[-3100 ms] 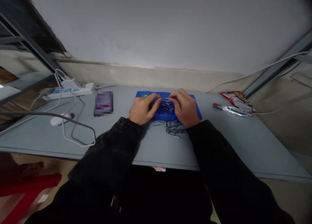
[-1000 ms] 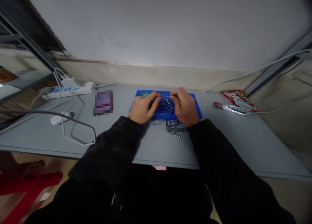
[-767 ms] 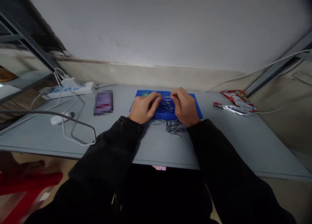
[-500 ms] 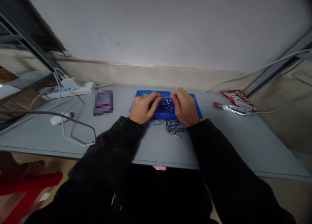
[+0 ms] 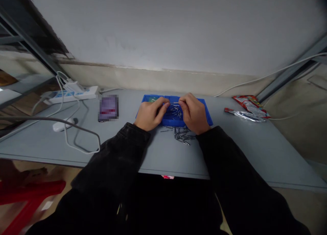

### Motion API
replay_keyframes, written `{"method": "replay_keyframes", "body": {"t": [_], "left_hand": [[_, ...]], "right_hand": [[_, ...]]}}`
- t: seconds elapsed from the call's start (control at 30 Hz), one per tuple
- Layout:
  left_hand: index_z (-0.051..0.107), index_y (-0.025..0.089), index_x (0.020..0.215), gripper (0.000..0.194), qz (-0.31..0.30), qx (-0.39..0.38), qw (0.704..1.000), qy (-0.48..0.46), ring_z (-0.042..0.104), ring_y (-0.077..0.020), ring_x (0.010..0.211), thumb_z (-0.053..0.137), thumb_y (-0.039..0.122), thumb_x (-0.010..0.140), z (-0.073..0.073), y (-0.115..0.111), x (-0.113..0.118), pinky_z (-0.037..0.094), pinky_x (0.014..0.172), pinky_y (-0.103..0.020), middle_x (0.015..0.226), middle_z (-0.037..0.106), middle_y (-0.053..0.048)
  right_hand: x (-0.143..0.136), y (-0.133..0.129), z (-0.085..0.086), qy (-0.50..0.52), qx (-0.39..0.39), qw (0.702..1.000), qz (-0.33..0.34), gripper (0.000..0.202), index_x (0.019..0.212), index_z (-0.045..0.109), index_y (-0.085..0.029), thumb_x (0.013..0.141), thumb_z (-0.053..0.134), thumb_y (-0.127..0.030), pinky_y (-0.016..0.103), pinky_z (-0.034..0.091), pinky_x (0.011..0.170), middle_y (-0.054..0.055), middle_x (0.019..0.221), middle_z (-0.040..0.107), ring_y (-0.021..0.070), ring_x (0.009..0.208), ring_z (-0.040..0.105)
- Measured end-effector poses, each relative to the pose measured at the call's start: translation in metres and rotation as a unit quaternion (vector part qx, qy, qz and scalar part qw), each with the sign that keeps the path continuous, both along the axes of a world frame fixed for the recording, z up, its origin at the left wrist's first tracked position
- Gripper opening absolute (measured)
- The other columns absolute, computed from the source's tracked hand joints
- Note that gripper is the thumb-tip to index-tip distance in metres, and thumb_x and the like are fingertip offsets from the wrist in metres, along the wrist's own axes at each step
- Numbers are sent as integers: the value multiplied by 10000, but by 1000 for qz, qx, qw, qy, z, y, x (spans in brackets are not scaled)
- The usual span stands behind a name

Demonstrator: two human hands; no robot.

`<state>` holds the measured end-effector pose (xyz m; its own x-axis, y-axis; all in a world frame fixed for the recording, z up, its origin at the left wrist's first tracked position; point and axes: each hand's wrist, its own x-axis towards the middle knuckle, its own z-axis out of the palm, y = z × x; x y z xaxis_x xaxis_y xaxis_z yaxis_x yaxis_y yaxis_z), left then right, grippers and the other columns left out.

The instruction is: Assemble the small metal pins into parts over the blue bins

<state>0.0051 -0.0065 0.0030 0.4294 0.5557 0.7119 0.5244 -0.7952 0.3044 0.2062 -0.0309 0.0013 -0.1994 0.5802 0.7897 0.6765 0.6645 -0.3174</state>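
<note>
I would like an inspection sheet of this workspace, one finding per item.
Surface: flat grey tabletop.
Job's things: blue plastic compartment tray with thin silvery metal pins; grey metal pins piled on its near side.
Clutter: red printed plastic packet, silver packet at right; pixelated dark rectangle at left.
Hands: left hand and right hand pinch one thin straight piece.
Cables: pale cables looped near white plastic power strip.
Surroundings: whitish wall behind; grey metal post at right.

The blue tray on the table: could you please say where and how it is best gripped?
Probably grip the blue tray by its two short end walls, from left and right: it is longer sideways than front to back, and loose metal pieces lie along its front, where reaching in might disturb them.
</note>
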Motion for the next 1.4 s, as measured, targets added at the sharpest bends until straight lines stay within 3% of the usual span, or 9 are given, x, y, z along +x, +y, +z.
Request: {"method": "replay_keyframes", "body": {"t": [0.83, 1.17, 1.4], "left_hand": [[689, 172, 1046, 271, 0, -5, 1000, -5, 541, -93, 520, 481, 346, 1033, 0, 0, 0, 413, 571, -228, 647, 634, 24], [672, 172, 978, 240, -1, -5, 1000, -6, 480, -87, 471, 509, 344, 1019, 1, 0, 0, 381, 533, -229, 546, 517, 62], [658, 179, 952, 254, -5, -6, 1000, -8, 450, -86, 445, 491, 357, 1025, 1, 0, 0, 367, 514, -235, 532, 512, 66]], "right_hand": [[0, 1, -1, 4, 1, 1000, 2, 208, 926, 562, -222, 1047, 403, -280, 319, 465, 782, 39, 892, 618, 173, 841, 582], [0, 3, -1, 5, 4, 1000, 4, 170, 938, 576, -215, 1033, 444, -264, 313, 467, 758, 33, 898, 626, 167, 827, 589], [0, 3, -1, 8, 5, 1000, 5, 157, 939, 582, -214, 1026, 458, -256, 307, 465, 741, 30, 895, 627, 162, 818, 591]]}}
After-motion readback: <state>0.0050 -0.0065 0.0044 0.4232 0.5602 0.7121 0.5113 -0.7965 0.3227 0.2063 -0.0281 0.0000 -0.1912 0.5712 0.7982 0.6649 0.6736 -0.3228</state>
